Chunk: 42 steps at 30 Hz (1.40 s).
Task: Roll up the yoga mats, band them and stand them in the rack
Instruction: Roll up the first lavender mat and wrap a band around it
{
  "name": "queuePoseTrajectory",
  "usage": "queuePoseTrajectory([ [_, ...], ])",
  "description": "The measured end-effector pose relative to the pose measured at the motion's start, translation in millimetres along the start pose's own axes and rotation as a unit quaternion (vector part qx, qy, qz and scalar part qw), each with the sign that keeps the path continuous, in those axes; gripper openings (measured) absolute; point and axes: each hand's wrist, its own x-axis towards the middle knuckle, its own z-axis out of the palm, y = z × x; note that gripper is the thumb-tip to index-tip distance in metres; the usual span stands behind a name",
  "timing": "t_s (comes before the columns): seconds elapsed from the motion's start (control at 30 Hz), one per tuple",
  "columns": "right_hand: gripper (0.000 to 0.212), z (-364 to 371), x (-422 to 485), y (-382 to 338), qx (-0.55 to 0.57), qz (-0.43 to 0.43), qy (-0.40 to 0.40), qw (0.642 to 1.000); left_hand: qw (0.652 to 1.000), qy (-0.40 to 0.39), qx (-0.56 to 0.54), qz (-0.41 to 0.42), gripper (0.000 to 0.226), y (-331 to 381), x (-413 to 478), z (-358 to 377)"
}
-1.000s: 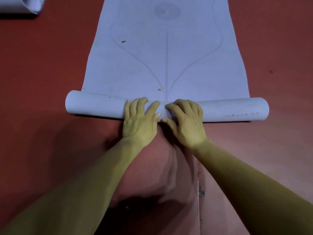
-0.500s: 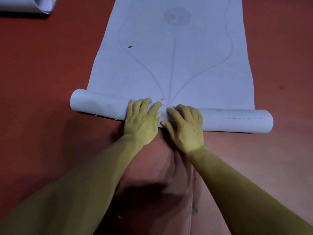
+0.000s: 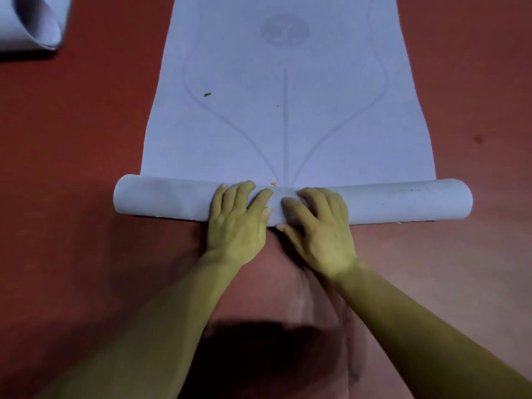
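Both hands, left hand (image 3: 237, 223) and right hand (image 3: 319, 226), are pressing side by side on the rolled near end of the lavender yoga mat (image 3: 288, 125) lying on the red floor (image 3: 72, 168).

1 wide-angle view, from a camera on the person's head, faces forward and steeply down at the floor (image 3: 72, 197). It sits close: the left hand (image 3: 236, 223) and right hand (image 3: 319, 231) fall mid-frame, arms entering from the bottom edge. The mat (image 3: 244, 125) stretches away to the top edge; another roll (image 3: 26, 21) is cropped top-left.
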Motion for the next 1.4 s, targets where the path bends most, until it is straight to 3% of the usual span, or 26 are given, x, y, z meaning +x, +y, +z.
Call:
queuePoseTrajectory([
  [0.13,0.04,5.8,5.7,5.7,0.0,0.008,0.001,1.0,1.0,0.004,-0.014,-0.005,0.037,1.8,4.2,0.9],
  [0.27,0.044,5.5,10.8,9.5,0.004,0.018,-0.023,1.0,0.995,0.011,-0.088,0.053,0.04,-7.8,-3.0,-4.8],
  [0.57,0.055,-16.9,49.4,-2.0,-0.002,0.082,-0.113,0.99,0.991,-0.103,-0.06,0.058,0.043,-19.1,39.7,-16.3],
  [0.87,0.05,0.4,47.0,33.4,-0.039,-0.033,-0.036,0.998,0.995,-0.024,-0.047,0.081,0.04,-21.2,47.9,7.6],
  [1.17,0.052,-5.1,46.7,36.7,-0.013,-0.027,-0.047,0.998,0.996,-0.046,0.007,0.076,0.043,-21.4,54.2,7.0],
  [1.4,0.051,-1.9,63.1,44.8,-0.009,-0.046,-0.045,0.998,0.997,0.028,-0.019,0.063,0.039,-18.1,46.5,2.4],
])
